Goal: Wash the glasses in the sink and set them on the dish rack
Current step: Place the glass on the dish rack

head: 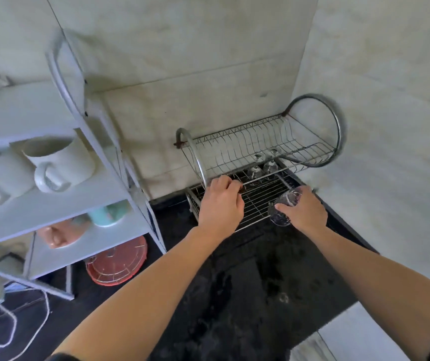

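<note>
A two-tier wire dish rack (255, 147) stands in the corner on a dark wet counter. A couple of clear glasses (262, 169) sit upside down at the back of its lower tier. My right hand (305, 211) grips another clear glass (284, 208), tilted on its side, over the front right edge of the lower tier. My left hand (221, 201) rests on the lower tier's left side with curled fingers that seem to cover something dark; what it is stays hidden. The sink is out of view.
A grey shelf unit (83, 178) on the left carries white mugs (60, 162), a teal cup (107, 213) and a pink cup (57, 235). A red round lid (117, 261) lies under it. A white cable (13, 327) trails at bottom left. Walls close in behind and to the right.
</note>
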The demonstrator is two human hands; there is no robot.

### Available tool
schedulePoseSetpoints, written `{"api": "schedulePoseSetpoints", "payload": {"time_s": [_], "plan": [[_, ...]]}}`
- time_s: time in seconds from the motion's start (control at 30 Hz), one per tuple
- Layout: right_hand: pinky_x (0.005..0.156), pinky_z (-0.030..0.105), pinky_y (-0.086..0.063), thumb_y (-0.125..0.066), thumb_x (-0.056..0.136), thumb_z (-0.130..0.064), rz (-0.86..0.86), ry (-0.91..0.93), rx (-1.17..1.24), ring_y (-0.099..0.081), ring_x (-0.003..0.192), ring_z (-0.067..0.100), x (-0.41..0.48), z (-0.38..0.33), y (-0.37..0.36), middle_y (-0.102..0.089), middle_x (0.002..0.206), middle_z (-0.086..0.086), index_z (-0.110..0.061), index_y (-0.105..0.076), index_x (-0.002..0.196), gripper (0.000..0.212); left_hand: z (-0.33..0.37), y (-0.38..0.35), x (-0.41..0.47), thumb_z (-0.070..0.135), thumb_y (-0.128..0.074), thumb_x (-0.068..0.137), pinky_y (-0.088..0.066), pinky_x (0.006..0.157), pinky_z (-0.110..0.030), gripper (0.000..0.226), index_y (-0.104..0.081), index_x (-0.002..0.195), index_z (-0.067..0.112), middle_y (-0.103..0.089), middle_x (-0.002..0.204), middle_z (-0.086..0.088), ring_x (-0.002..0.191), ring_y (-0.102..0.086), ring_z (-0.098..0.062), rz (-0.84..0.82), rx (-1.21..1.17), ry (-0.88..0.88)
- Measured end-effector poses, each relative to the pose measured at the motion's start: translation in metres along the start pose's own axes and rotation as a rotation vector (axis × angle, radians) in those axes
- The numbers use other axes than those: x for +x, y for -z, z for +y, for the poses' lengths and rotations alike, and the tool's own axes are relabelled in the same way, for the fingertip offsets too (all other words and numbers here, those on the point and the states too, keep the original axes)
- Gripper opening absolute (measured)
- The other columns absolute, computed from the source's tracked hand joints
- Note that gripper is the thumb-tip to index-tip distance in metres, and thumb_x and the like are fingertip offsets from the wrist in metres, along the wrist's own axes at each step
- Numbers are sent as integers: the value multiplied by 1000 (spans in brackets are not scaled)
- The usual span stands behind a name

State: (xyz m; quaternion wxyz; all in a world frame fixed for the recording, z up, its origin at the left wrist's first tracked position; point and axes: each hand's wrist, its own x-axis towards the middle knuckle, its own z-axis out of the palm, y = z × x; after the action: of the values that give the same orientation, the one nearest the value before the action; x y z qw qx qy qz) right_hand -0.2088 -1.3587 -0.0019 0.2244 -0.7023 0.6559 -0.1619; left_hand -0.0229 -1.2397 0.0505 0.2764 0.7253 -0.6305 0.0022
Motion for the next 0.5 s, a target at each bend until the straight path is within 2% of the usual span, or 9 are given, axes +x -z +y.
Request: {"api": "schedulePoseSetpoints", "payload": {"time_s": [0.17, 0.27, 0.33, 0.5], "plan": [[83, 41, -49, -76, 74, -52, -64, 61, -39, -60, 110, 31, 87, 14, -21, -57, 127, 9, -13, -42, 131, 77, 4, -39, 41, 30, -44, 97, -41, 100, -46, 34, -57, 123, 12, -57, 124, -9, 115, -52, -29, -3, 224, 99], [90, 42, -51, -73, 78, -53, -124, 133, -128, -56, 118, 33, 136, 17, -34, -51, 137, 13, -11, -37, 139, 82, 7, -55, 49, 36, -36, 96, -45, 94, -45, 39, -60, 119, 16, -64, 116, -3, 107, -60, -26, 18, 328, 177], [89, 43, -52, -74, 78, -50, -143, 187, -142, -57, 116, 34, 162, 16, -40, -53, 133, 13, -14, -38, 136, 77, 6, -59, 48, 35, -41, 96, -48, 88, -42, 35, -63, 114, 16, -67, 110, -1, 101, -63, -24, 63, 378, 181], [85, 46, -51, -75, 76, -51, -179, 209, -236, -60, 111, 36, 207, 11, -53, -54, 129, 17, -8, -43, 131, 77, 5, -68, 49, 31, -47, 95, -49, 87, -38, 29, -68, 103, 13, -69, 107, -3, 103, -64, -23, 143, 441, 155]]}}
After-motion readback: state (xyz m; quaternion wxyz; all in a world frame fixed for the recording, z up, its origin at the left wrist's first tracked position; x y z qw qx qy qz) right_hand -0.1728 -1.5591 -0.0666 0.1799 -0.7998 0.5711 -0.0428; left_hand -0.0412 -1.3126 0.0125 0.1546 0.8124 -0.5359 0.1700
